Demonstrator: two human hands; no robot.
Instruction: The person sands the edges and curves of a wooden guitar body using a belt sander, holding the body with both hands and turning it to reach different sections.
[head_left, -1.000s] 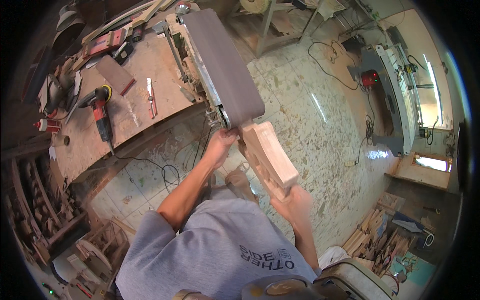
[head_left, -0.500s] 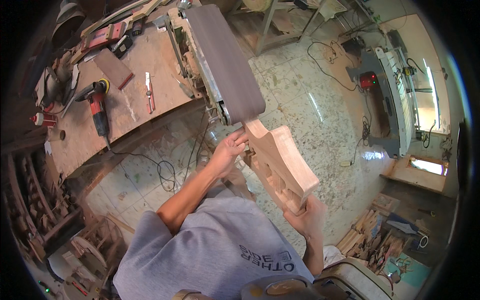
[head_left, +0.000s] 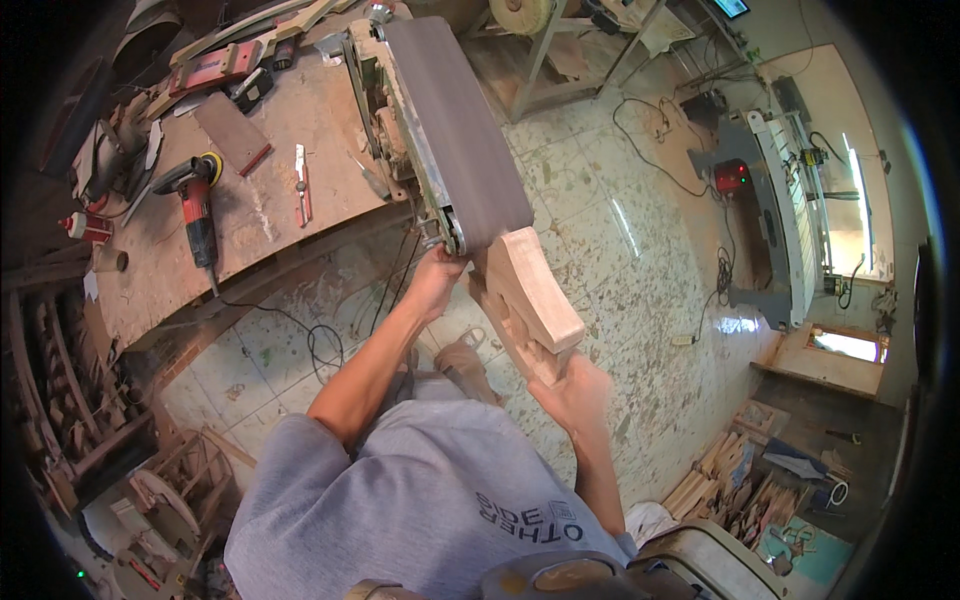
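Observation:
My left hand point(head_left: 434, 284) is closed on the far end of a pale, curved wooden piece point(head_left: 535, 285) with cut-out pockets, just below the lower end of a belt sander point(head_left: 460, 130) with a wide brown-grey belt. That end of the wood meets the belt's rounded end; whether it touches cannot be told exactly. My right hand point(head_left: 572, 395), slightly blurred, grips the piece's near end from below. The piece slants from the sander down toward my right side, over the tiled floor.
A workbench point(head_left: 310, 120) at upper left holds an angle power tool point(head_left: 200, 215), a red-and-white cutter point(head_left: 302, 185), boards and tools. Cords lie on the speckled floor. A machine with rails point(head_left: 790, 210) stands right; wood offcuts point(head_left: 720, 460) lie lower right; wooden frames point(head_left: 60, 400) stand left.
Since half a second ago the wooden piece has moved left and turned, and my right hand has moved left and up with it. My left hand has shifted left and slightly up.

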